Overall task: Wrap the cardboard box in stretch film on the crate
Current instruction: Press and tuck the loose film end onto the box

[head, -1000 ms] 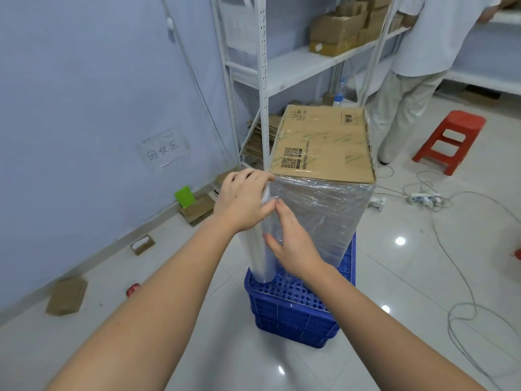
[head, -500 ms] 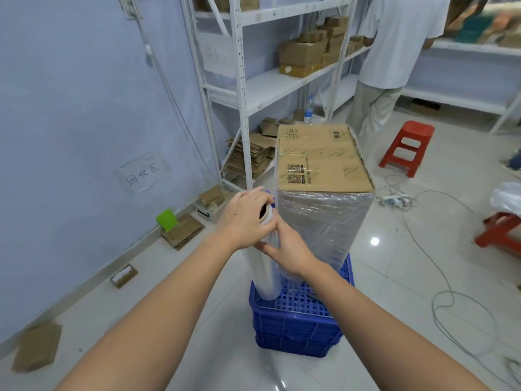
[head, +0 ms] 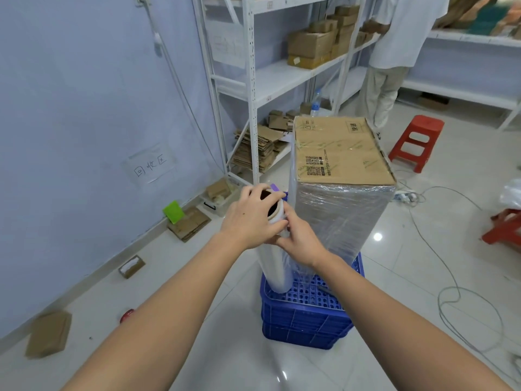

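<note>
Both our hands hold the stretch film roll [head: 275, 266] at its top: left hand [head: 251, 218] curled round the core, right hand [head: 300, 239] pinching beside. It stands at the blue crate's [head: 304, 323] left edge, touching the film-wrapped cardboard box [head: 341, 176] upright on it.

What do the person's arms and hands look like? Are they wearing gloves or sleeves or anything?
No gloves and no sleeves in view. Both forearms are bare from the bottom edge of the picture up to the wrists. The left hand and the right hand are bare too, with no rings, watch or bracelet showing. The fingernails look short and plain. No markings or bandages are visible.
</note>
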Available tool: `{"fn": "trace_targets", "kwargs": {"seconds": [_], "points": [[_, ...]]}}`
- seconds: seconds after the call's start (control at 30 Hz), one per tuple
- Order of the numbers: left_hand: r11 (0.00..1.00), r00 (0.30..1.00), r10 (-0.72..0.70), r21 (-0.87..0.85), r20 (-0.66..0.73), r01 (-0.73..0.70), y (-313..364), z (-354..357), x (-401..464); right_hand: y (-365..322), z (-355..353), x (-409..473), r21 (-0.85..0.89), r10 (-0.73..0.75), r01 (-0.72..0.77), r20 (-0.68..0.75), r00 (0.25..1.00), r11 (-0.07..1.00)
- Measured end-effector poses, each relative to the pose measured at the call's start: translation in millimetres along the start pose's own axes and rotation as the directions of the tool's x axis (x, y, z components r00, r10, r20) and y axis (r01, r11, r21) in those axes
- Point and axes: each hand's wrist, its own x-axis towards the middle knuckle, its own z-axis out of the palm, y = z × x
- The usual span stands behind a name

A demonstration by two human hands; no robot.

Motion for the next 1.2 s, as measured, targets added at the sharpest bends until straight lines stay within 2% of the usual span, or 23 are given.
{"fn": "trace_targets", "kwargs": {"seconds": [0.2,0.47,0.7,0.93,1.2], "points": [[0.994,0.992,-0.104,0.005,-0.074,0.105,-10.2,-22.8,-27.5,-23.6,11.2,0.8,-0.014,-0.114,0.115,0.058,0.992,0.993],[0.973,0.966,-0.209,0.066,-0.149,0.221,-21.2,-51.6,-63.8,-47.7,44.0,4.6,0.086,-0.217,0.207,0.141,0.966,0.975],[0.95,0.951,-0.28,0.107,-0.128,0.294,-37.6,-35.1,-89.7,-41.3,79.3,-1.4,0.154,-0.187,0.161,0.172,0.967,0.975],[0.962,0.962,-0.26,0.064,-0.083,0.265,-50.3,-28.8,-85.4,-31.7,92.9,2.3,0.14,-0.128,0.11,0.124,0.984,0.984],[0.984,0.978,-0.168,0.038,-0.12,0.174,-56.6,-49.3,-45.0,-48.7,66.2,27.6,0.054,-0.143,0.141,0.045,0.989,0.989]]}}
